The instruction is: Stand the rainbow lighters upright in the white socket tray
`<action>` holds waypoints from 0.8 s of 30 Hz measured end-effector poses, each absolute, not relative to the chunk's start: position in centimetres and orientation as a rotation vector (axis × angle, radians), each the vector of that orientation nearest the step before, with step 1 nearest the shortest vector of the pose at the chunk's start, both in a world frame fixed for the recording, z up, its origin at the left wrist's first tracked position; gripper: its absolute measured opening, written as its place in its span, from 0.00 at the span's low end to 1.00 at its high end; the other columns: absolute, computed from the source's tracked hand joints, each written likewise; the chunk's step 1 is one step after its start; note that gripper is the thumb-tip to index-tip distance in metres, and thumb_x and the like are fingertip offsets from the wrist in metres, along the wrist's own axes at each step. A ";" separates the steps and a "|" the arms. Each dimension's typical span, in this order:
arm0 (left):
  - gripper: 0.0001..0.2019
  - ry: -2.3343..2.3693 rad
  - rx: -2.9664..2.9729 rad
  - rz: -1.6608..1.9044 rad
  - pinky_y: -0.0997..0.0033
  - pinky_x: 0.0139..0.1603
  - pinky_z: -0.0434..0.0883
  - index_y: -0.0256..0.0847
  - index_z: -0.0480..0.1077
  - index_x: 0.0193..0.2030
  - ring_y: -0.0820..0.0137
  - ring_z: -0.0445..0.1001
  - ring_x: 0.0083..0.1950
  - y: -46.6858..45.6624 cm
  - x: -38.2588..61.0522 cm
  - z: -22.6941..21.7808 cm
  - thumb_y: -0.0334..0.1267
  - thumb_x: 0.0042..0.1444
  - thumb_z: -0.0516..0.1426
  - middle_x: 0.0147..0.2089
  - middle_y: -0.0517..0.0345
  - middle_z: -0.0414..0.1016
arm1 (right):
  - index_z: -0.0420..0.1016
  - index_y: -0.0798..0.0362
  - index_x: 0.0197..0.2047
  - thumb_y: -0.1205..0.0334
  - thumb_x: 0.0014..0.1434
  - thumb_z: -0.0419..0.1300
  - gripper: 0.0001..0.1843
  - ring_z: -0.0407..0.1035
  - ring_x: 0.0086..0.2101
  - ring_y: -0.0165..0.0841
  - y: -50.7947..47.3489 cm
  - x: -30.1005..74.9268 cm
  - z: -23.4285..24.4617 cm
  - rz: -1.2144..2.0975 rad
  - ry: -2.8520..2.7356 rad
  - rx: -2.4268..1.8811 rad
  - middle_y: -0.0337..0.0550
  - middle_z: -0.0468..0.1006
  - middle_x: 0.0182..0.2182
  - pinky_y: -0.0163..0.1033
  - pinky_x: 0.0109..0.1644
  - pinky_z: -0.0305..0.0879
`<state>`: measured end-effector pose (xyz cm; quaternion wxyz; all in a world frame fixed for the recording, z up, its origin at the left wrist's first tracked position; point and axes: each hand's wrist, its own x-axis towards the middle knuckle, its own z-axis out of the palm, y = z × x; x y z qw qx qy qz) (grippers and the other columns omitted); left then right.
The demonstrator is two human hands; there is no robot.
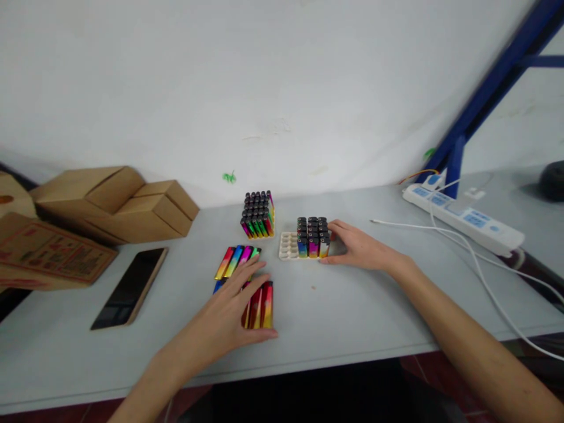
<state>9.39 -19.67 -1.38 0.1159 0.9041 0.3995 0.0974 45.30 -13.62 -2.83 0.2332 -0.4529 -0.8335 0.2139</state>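
My left hand lies over a row of rainbow-coloured lighters lying flat on the grey table, fingers curled round several of them. More loose lighters lie just beyond its fingertips. My right hand rests against the right side of a white tray partly filled with upright lighters, fingers touching the tray's edge. A second, full block of upright lighters stands further back.
A dark phone lies at the left. Cardboard boxes and a printed flat carton sit at the far left. A white power strip with cables lies at the right, by a blue metal post.
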 end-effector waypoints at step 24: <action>0.19 0.731 1.187 0.924 0.83 0.13 0.61 0.52 0.64 0.57 0.79 0.63 0.19 -14.2 16.9 3.0 0.47 0.64 0.63 0.29 0.69 0.68 | 0.68 0.53 0.60 0.48 0.57 0.71 0.33 0.73 0.47 0.44 -13.6 45.3 -3.1 0.596 -2.290 -1.215 0.52 0.74 0.51 0.52 0.54 0.72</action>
